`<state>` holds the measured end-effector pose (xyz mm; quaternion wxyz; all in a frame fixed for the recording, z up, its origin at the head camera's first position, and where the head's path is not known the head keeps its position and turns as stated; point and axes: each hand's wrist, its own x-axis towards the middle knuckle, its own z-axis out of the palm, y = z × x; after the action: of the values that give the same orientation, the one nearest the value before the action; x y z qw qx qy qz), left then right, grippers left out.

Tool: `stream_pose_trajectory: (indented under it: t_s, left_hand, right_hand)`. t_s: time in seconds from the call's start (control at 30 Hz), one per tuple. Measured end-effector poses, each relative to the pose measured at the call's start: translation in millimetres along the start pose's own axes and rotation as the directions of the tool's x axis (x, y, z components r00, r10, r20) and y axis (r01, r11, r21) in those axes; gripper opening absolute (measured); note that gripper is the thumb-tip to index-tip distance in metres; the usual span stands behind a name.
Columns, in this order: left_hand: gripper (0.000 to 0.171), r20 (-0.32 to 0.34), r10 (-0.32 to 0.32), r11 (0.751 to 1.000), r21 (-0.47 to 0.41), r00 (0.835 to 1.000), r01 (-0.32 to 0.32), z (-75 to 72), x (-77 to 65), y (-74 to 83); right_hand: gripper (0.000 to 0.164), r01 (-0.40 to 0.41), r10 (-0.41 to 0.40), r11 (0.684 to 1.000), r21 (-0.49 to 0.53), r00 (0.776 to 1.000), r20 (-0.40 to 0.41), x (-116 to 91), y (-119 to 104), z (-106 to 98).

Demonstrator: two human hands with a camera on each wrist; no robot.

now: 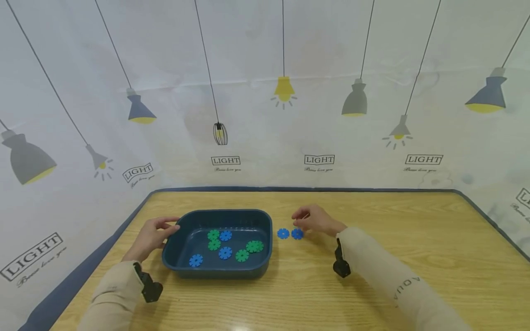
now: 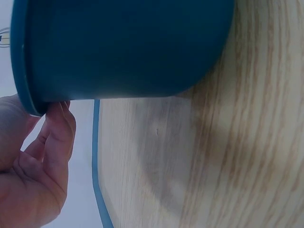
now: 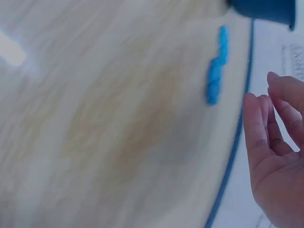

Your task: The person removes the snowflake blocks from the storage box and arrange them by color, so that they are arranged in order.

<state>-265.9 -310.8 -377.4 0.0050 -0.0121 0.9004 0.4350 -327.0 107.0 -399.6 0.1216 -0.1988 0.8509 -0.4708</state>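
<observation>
A dark blue plastic tub (image 1: 219, 274) stands on the table, with several green notched discs (image 1: 242, 255) and blue notched discs (image 1: 225, 253) lying inside. At its left end my left hand (image 1: 151, 235) grips the rim, thumb on top and fingers beneath, as the left wrist view shows against the tub's outer wall (image 2: 123, 52). Right of the tub, two blue notched discs lie side by side on the wood: a nearer-to-tub disc (image 1: 283, 233) and a second disc (image 1: 297, 234). My right hand (image 1: 315, 219) hovers just above the second one, fingers loosely bent, thumb apart, holding nothing.
The wooden table (image 1: 397, 220) has a dark blue edge band (image 1: 306, 189) along its back. Behind it hangs a pale sheet (image 1: 248, 55) printed with lamps. Each wrist carries a small black camera, such as the right wrist camera (image 1: 341, 266).
</observation>
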Motion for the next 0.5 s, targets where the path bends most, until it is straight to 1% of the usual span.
stream_pose_trajectory:
  t_s: [0.07, 0.23, 0.37, 0.5]
  left_hand:
    - [0.04, 0.005, 0.006, 1.0, -0.006, 1.0, -0.006, -0.4, -0.5, 0.3]
    - [0.041, 0.016, 0.021, 1.0, -0.015, 1.0, -0.02, -1.1, -0.6, -0.2]
    - [0.041, 0.021, 0.018, 1.0, -0.014, 1.0, -0.018, -1.5, 0.0, -1.1]
    - [0.041, 0.024, 0.019, 1.0, -0.014, 1.0, -0.019, -1.5, 0.7, -0.5]
  right_hand:
    - [0.022, 0.02, -0.02, 1.0, 0.022, 1.0, 0.013, 0, -9, 0]
    - [0.018, 0.076, -0.079, 0.996, 0.048, 0.996, 0.045, 2, -34, 6]
    - [0.017, 0.103, -0.109, 0.991, 0.08, 0.991, 0.075, 5, -50, 18]
    - [0.016, 0.121, -0.13, 0.99, 0.077, 0.983, 0.128, 8, -65, 34]
